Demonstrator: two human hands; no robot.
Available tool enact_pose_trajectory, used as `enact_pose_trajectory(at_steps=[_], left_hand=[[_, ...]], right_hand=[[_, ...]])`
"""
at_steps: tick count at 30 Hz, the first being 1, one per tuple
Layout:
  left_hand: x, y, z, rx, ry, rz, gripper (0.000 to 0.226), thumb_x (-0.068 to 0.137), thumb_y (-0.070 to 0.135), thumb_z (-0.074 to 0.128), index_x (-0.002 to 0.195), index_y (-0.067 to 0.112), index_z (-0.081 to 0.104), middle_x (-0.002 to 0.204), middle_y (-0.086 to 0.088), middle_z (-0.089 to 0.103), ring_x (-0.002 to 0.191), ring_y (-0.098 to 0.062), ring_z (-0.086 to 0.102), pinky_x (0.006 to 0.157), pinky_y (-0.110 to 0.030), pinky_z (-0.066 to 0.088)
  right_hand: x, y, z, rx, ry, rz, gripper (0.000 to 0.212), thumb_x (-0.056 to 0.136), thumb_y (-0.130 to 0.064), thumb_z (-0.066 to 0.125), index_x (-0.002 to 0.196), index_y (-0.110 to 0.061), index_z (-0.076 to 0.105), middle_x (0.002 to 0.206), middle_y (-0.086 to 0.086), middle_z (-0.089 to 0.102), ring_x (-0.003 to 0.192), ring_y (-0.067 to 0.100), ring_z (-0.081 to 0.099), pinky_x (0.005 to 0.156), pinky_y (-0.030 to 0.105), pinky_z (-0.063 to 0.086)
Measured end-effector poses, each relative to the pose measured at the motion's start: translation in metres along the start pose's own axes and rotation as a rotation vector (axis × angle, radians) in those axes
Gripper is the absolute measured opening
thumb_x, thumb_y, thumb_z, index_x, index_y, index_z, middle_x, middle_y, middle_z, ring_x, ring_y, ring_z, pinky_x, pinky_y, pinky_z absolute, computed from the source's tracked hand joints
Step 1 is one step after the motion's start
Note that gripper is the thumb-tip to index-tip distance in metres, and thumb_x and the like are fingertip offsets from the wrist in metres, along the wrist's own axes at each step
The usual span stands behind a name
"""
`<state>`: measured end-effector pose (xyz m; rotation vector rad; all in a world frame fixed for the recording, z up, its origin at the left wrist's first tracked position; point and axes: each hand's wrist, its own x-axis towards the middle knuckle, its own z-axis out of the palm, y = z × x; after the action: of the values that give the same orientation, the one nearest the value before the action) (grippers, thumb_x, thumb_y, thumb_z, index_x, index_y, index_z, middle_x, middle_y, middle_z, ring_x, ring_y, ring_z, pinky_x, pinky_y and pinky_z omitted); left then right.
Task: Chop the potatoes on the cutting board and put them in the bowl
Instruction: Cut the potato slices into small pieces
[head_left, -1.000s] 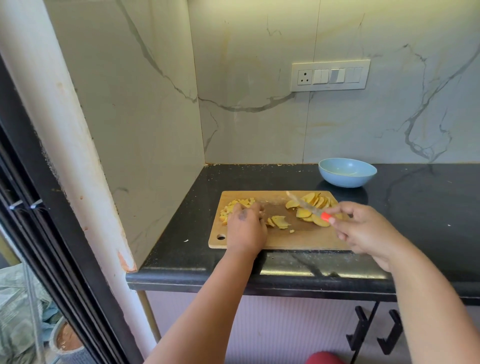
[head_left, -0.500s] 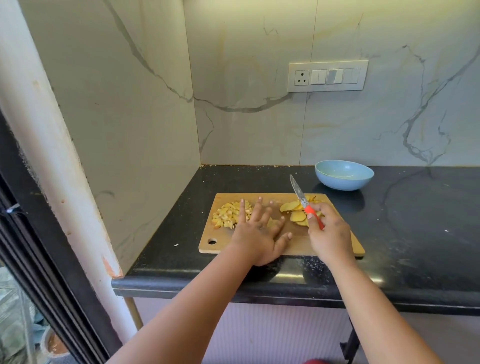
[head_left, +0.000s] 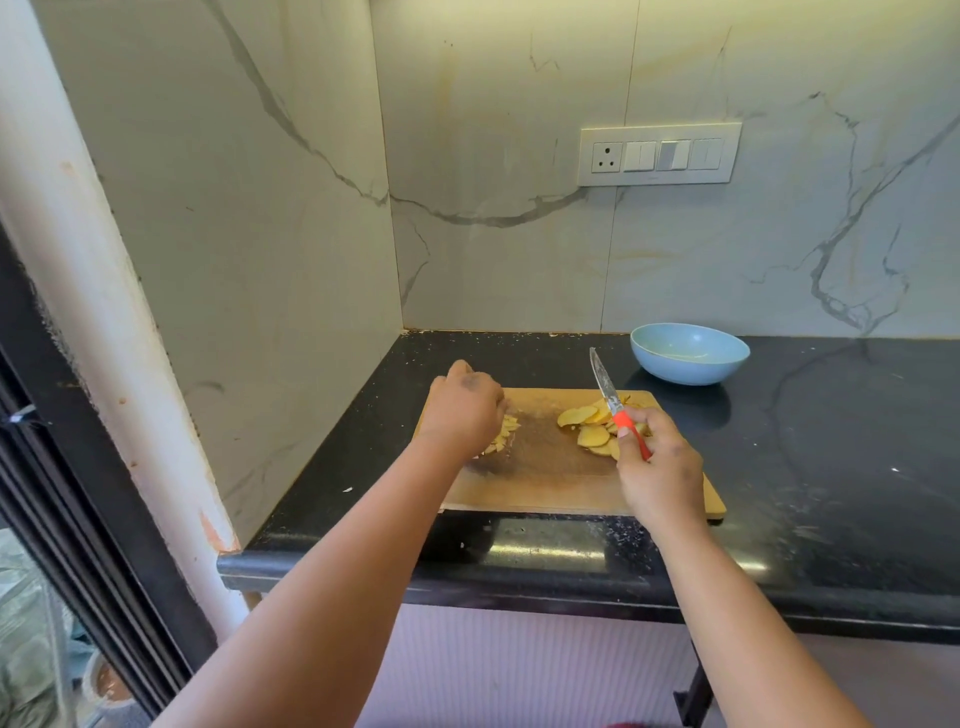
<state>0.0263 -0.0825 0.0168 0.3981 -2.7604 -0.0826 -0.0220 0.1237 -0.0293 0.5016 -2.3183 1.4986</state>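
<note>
Right hand (head_left: 657, 470): over the near right part of the cutting board (head_left: 540, 483); fingers curled round the orange handle of a knife (head_left: 615, 402), blade pointing up and away, clear of the board.
Left hand (head_left: 465, 413): over the board's far left corner, knuckles up, fingers curled downward over the chopped potato pieces (head_left: 501, 436); whether it grips any cannot be told.
Cutting board: wooden, lying on the black bench (head_left: 831, 467) close to its front edge; middle of the board dark and damp.
Potato slices (head_left: 592, 426): loose pile on the board's right half, just beyond the right hand, partly behind the knife.
Bowl (head_left: 690, 353): light blue, on the bench beyond the board's far right corner, apart from it; no potato visible inside.
Change since half a second ago: left hand was spread flat on the board's middle, now bunched at the far left; knife is more upright.
Hidden: most of the chopped pile sits under the left hand; the board's near left corner is covered by the forearm.
Switch plate (head_left: 660, 154): on the marble wall, above and beyond the board.
</note>
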Motion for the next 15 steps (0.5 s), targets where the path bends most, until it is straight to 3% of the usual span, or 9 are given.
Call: enact_pose_trajectory(at_steps=[2, 5, 9, 11, 13, 15], left_hand=[[0.006, 0.001, 0.001, -0.099, 0.004, -0.071, 0.023, 0.097, 0.016, 0.057, 0.117, 0.019, 0.068, 0.124, -0.007, 0.054, 0.109, -0.024, 0.054, 0.092, -0.037, 0.05], [0.013, 0.006, 0.001, -0.171, -0.039, -0.086, 0.045, 0.087, 0.009, 0.07, 0.13, 0.017, 0.058, 0.128, -0.006, 0.045, 0.113, -0.025, 0.052, 0.093, -0.035, 0.051], [0.021, 0.005, -0.004, -0.315, 0.04, -0.096, 0.025, 0.079, 0.02, 0.081, 0.101, 0.014, 0.07, 0.089, 0.001, 0.065, 0.092, -0.019, 0.064, 0.084, -0.035, 0.056], [0.022, 0.001, -0.005, -0.337, 0.035, -0.113, 0.017, 0.08, 0.024, 0.08, 0.091, 0.012, 0.073, 0.081, 0.001, 0.069, 0.082, -0.016, 0.066, 0.078, -0.032, 0.057], [0.022, 0.0, -0.006, -0.373, -0.032, -0.111, 0.021, 0.09, 0.031, 0.069, 0.094, 0.011, 0.074, 0.084, -0.002, 0.071, 0.08, -0.016, 0.067, 0.079, -0.034, 0.058], [0.02, 0.0, -0.007, -0.37, -0.102, -0.109, 0.031, 0.099, 0.036, 0.055, 0.102, 0.011, 0.072, 0.093, -0.005, 0.071, 0.087, -0.019, 0.066, 0.084, -0.039, 0.057]], right_hand=[[0.0, 0.0, -0.001, 0.016, 0.029, 0.014, 0.021, 0.098, -0.018, 0.053, 0.116, -0.017, 0.063, 0.097, -0.004, 0.062, 0.084, 0.016, 0.054, 0.069, 0.025, 0.036], [0.001, 0.002, -0.001, 0.031, 0.051, 0.027, 0.021, 0.098, -0.018, 0.053, 0.116, -0.018, 0.063, 0.099, -0.006, 0.061, 0.086, 0.015, 0.055, 0.071, 0.024, 0.036], [0.002, 0.002, -0.002, 0.02, 0.034, 0.019, 0.02, 0.098, -0.019, 0.053, 0.116, -0.019, 0.062, 0.098, -0.006, 0.061, 0.087, 0.016, 0.057, 0.067, 0.023, 0.037], [0.002, 0.002, -0.002, 0.019, 0.026, 0.027, 0.02, 0.099, -0.02, 0.052, 0.117, -0.02, 0.062, 0.097, -0.004, 0.061, 0.085, 0.016, 0.056, 0.062, 0.019, 0.037], [0.003, 0.003, -0.002, 0.02, 0.025, 0.031, 0.02, 0.099, -0.02, 0.052, 0.116, -0.02, 0.062, 0.095, -0.002, 0.063, 0.082, 0.017, 0.056, 0.06, 0.016, 0.036], [0.002, 0.002, -0.002, 0.025, 0.027, 0.032, 0.02, 0.099, -0.019, 0.052, 0.116, -0.019, 0.062, 0.094, -0.003, 0.061, 0.082, 0.017, 0.055, 0.061, 0.022, 0.037]])
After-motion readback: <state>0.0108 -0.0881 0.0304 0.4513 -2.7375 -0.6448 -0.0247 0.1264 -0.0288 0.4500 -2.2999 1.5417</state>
